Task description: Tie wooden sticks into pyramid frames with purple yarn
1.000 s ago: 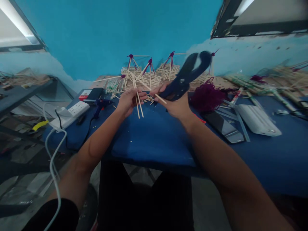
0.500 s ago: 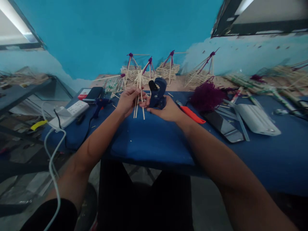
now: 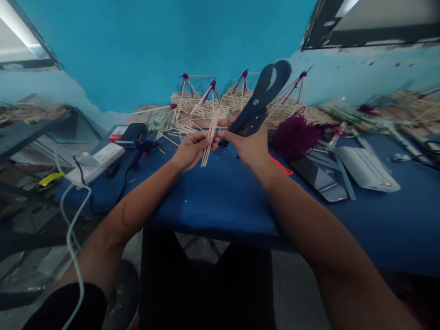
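Note:
My left hand point(image 3: 192, 149) is closed on a small bundle of thin wooden sticks point(image 3: 213, 121), pinched between thumb and fingers and standing nearly upright, tilted a little right. Close beside it, my right hand point(image 3: 252, 144) grips a pair of dark blue shears point(image 3: 256, 103), with a looped end pointing up and right. The lower end of the shears is partly hidden by my right fingers, which reach close to the sticks. Whether the two touch, I cannot tell. Behind both hands stand several stick frames with purple yarn ties point(image 3: 213, 85).
A purple yarn heap point(image 3: 295, 135), a dark phone point(image 3: 321, 181) and a white power bank point(image 3: 367, 169) lie to the right. An orange-red object point(image 3: 282, 165) is partly behind my right wrist. At left are a blue glue gun point(image 3: 139, 151) and a white power strip point(image 3: 98, 160).
The shears have swung up and right in my right hand, showing their looped end. The sticks in my left hand, spread apart before, are now gathered closer and moved slightly right.

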A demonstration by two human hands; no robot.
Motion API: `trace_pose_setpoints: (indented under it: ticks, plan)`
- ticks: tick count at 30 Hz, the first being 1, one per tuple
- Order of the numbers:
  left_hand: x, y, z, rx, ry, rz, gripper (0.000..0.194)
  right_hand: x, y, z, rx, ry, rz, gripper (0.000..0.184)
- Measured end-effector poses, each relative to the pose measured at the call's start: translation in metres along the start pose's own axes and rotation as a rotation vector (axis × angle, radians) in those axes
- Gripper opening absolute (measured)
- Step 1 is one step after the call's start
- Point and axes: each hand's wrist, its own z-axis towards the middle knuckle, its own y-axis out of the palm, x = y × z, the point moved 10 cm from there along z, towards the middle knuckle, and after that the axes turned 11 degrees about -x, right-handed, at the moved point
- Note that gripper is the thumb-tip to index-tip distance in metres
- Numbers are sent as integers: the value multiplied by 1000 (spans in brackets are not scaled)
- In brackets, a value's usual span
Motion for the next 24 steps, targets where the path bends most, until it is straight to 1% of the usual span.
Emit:
trace_pose_setpoints:
  ticks: [4,7,11,13,16,19,21,24]
  plan:
    - [-10,7,-3,-13,-68,49,3,-6,-4,-3,49,31,-20,49]
    - [-11,8,-4,-1,-50,65,3,-13,-4,-6,76,19,-19,48]
    - [-10,11,-2,-35,-37,143,4,-19,-3,-6,70,-13,-19,49]
    - [-6,12,-2,-59,-44,221,8,-20,-2,-6,64,-12,-14,49]
    - [6,14,-3,-98,-12,424,19,-20,-2,-5,47,-14,0,48]
    - [13,13,-4,-124,24,607,21,-21,-5,-4,46,-19,-25,47]
    - [7,8,-3,-152,4,653,18,-19,-9,-2,54,-18,-48,47]
    - [-9,0,0,-186,-58,638,11,-14,-14,1,63,-9,-48,50]
